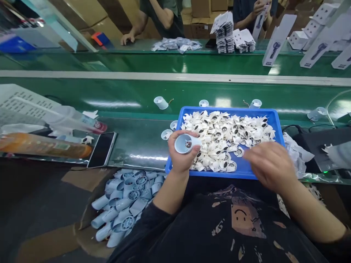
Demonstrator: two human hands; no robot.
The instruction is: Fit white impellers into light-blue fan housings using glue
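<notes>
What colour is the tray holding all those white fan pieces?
The tray is blue, seen in the head view.

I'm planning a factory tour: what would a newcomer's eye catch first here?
Probably the bright blue tray in front of the person, heaped with white, finned parts. Next, the pale blue cup-shaped piece in the left hand, over the tray's left side, and the pile of similar pale blue cylinders at lower left.

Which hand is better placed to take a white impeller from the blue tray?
Probably the right hand: it's beside a white impeller at the bare patch of the blue tray, though blur hides whether it's empty. The left hand grips a light-blue housing.
</notes>
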